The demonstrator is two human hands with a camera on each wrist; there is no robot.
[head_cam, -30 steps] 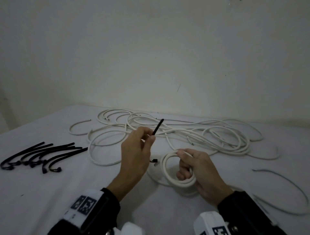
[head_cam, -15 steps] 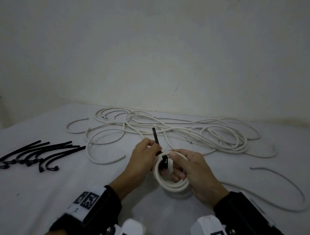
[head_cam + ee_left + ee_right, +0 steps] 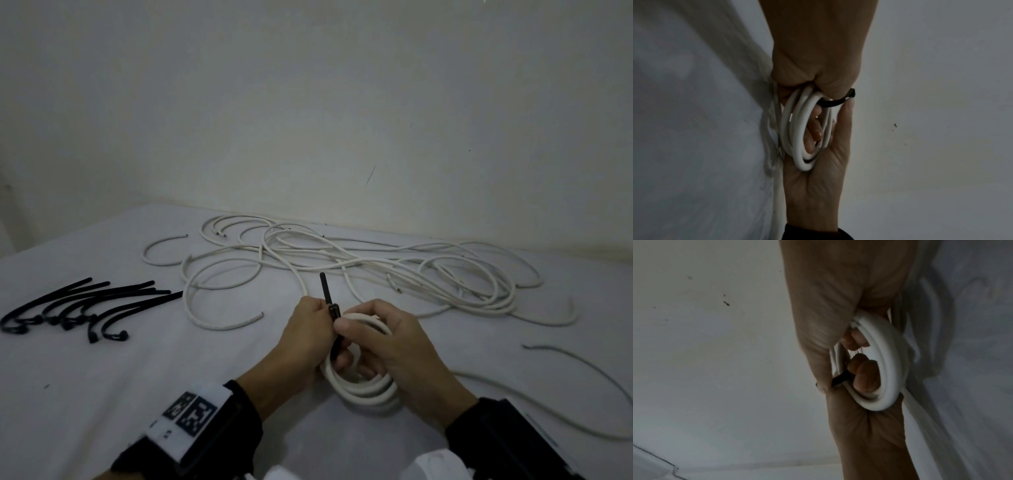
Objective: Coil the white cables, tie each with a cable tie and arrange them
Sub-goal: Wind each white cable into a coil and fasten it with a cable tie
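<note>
A small coil of white cable [image 3: 363, 392] sits upright on the white table in front of me. A black cable tie [image 3: 324, 287] loops round the coil's left side, and its tail points up. My left hand [image 3: 318, 310] pinches the tie just below the tail. My right hand [image 3: 349, 329] grips the coil, fingers through its middle and thumb against the tie's head. In the left wrist view the tie [image 3: 834, 103] bands the coil [image 3: 797, 129] at the top. In the right wrist view the tie [image 3: 839, 378] crosses the coil [image 3: 888, 361] beside my thumb.
A tangle of loose white cables [image 3: 376, 267] spreads across the table behind my hands. Several spare black cable ties [image 3: 85, 305] lie at the left. One long loose cable [image 3: 582, 370] curves along the right. A pale wall [image 3: 308, 120] stands close behind the table.
My left hand brought the tie down from mid-air to the coil and wrapped it round. The hands have closed together and the coil now stands more upright.
</note>
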